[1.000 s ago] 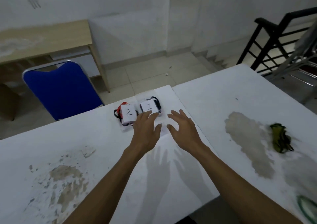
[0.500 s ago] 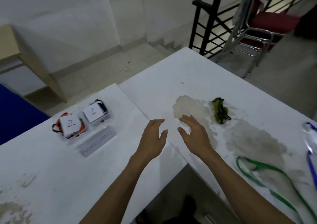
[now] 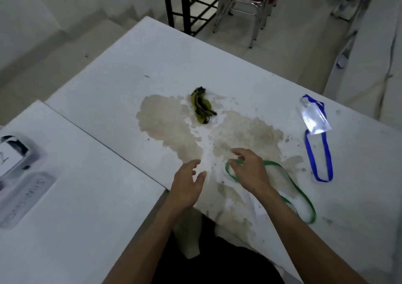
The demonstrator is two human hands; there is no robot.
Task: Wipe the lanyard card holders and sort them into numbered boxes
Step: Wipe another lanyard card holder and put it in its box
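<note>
A green lanyard (image 3: pixel 289 193) lies looped on the stained white table (image 3: pixel 165 66). Its clear card holder is mostly hidden under my right forearm. My right hand (image 3: pixel 248 170) hovers over the loop's left end with loosely spread fingers, holding nothing that I can see. Beside it, my left hand (image 3: pixel 188 186) is open above the table's near edge. A blue lanyard (image 3: pixel 319 153) with a clear card holder (image 3: pixel 315 118) lies at the right. A bunched yellow-green lanyard (image 3: pixel 201 107) lies farther back. The numbered box (image 3: pixel 13 153) sits at the far left edge.
A second white table (image 3: pixel 76 196) joins on the left and carries a paper label (image 3: pixel 24 199). A brown worn patch (image 3: pixel 171 127) spreads over the middle of the table. Behind it stand a black railing (image 3: pixel 187 5) and a metal-legged chair (image 3: pixel 248 3).
My view has swung right, away from the two numbered boxes. Both hands have moved from the boxes to the stained table, and the right hand now reaches the green lanyard.
</note>
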